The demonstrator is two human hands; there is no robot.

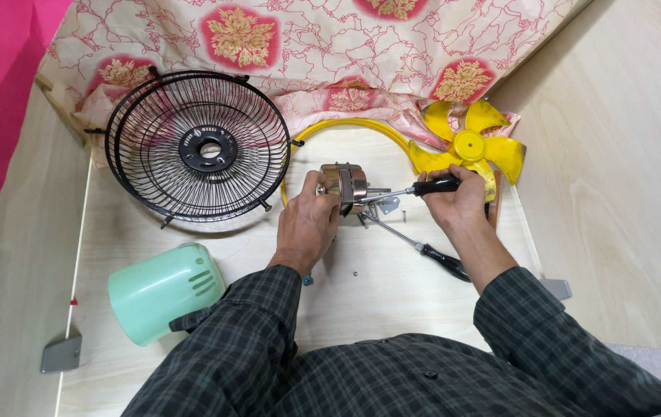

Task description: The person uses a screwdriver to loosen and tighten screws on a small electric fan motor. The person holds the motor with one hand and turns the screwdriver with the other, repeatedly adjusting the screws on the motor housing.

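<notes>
My left hand (pixel 309 220) grips a small metal fan motor (pixel 346 184) at the middle of the light wooden surface. My right hand (pixel 458 202) holds a black-handled screwdriver (pixel 423 188), its shaft pointing left into the motor's side. A second screwdriver (pixel 423 249) with a black handle lies on the surface just below, beside a small metal bracket (pixel 387 205). Both sleeves are dark plaid.
A black wire fan guard (pixel 199 147) leans at the back left. A mint green motor cover (pixel 162 289) lies at the front left. A yellow fan blade (pixel 469 145) and a yellow ring (pixel 346 127) sit at the back, against a pink floral cloth (pixel 307 46). Tiny screws (pixel 355 272) dot the surface.
</notes>
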